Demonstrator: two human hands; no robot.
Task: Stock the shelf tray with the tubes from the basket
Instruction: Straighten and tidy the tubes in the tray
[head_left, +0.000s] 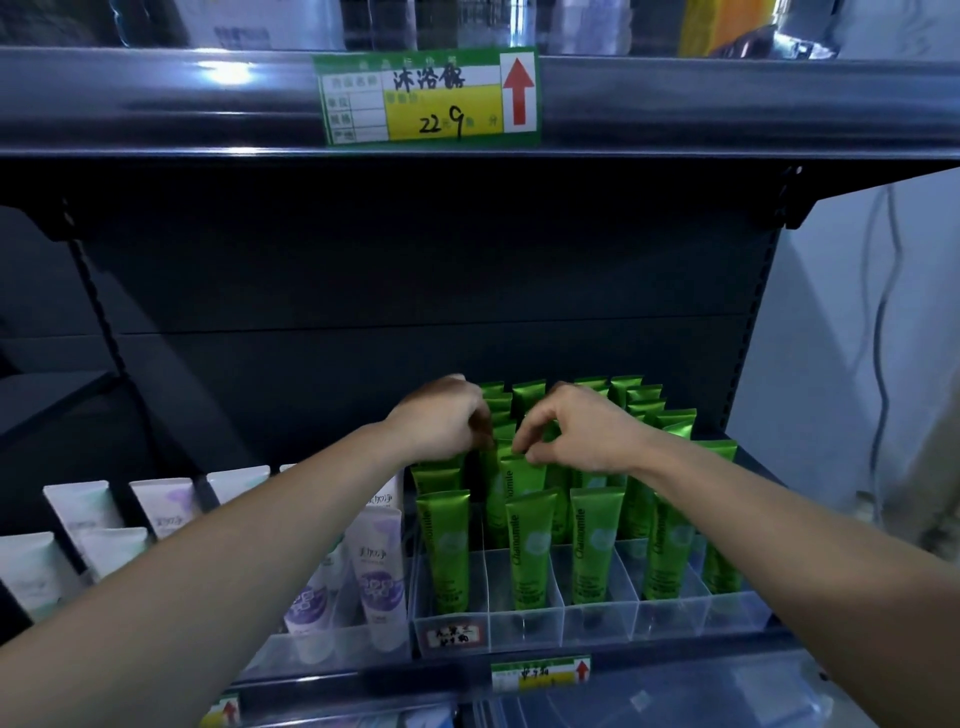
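At the middle of the frame, both forearms reach in from the lower corners and meet over a clear tray on the dark shelf. The tray's thin dividers make lanes running front to back. Green tubes fill them, standing cap-down with their flat crimped ends up and "Chamomile" printed along the side. At least 5 tubes stand across the front row, with more packed close behind, back towards the shelf's dark rear panel.

The right hand hangs over the second row with its fingers curled. Its thumb and forefinger pinch the crimped top of 1 green tube, which stands upright in its lane just behind the front row. The left hand is just beside it, knuckles up, with curled fingertips down among the tube tops to the left. I cannot tell if it has hold of one.

A small handwritten tag sits on the tray's front wall at its left end. Left of the tray, partly behind the left forearm, white and purple tubes stand in another clear holder. At upper centre a green and yellow price label with a red arrow hangs on the edge of the shelf above. A smaller label is fixed to the rail below the tray.
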